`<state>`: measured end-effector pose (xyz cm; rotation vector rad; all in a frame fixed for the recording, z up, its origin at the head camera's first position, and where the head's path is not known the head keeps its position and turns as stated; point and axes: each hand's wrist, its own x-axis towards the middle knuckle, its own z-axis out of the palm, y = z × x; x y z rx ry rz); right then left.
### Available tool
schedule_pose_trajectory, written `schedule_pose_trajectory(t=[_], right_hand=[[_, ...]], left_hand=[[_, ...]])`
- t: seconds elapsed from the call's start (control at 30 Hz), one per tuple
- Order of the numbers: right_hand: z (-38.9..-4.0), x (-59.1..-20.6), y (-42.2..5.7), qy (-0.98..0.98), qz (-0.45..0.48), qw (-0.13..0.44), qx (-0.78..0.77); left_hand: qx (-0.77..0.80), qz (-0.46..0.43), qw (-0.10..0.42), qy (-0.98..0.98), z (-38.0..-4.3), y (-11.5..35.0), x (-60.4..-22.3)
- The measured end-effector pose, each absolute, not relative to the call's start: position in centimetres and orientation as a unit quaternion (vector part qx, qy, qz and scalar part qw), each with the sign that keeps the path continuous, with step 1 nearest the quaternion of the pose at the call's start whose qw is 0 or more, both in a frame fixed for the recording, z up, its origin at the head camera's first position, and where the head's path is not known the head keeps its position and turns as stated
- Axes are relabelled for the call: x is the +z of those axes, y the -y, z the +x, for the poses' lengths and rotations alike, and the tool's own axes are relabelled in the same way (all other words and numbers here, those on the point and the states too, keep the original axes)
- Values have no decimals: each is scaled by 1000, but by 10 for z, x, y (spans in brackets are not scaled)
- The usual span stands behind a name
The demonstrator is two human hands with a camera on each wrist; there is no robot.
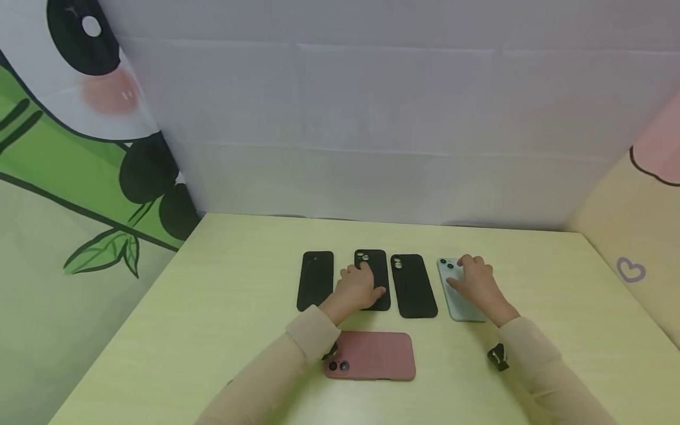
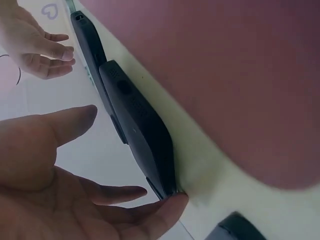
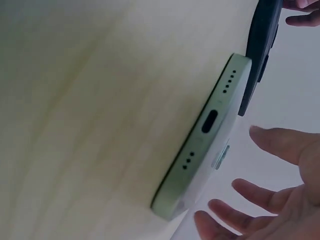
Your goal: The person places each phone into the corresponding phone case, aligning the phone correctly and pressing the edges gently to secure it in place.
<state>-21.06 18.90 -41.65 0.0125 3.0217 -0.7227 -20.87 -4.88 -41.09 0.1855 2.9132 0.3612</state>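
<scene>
My left hand (image 1: 355,288) is over a black phone case (image 1: 379,271), second from the left in a row. In the left wrist view its thumb stands apart from the case, while a fingertip (image 2: 175,202) meets or overlaps the case's end; contact is uncertain. Over at the right of the row, my right hand (image 1: 478,282) hovers at a pale green phone (image 1: 461,304) lying back up. The right wrist view shows its fingers (image 3: 265,195) spread, with a gap between the thumb and the phone.
Between the hands lies another black phone case (image 1: 414,289). A black phone or case (image 1: 316,280) is at the row's left end. Nearer me, a pink phone (image 1: 374,357) lies sideways, partly beneath my left sleeve. A white wall covering (image 1: 372,130) rises behind the table (image 1: 223,336).
</scene>
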Motion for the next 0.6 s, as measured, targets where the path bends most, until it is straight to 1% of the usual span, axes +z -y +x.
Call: schedule_pose_trajectory(t=[0.2,0.47,0.6], right_hand=[[-213,-421,-190,-975,24,58,-215],[-210,-422,-191,-977,20,65,-200],[-207,-423,-188,-978,25,69,-197]], left_hand=[[72,63,98,-991,-205,39,-414],[24,52,90,-994,-204,33,-417],[20,46,98,-994,-203,34,-414]])
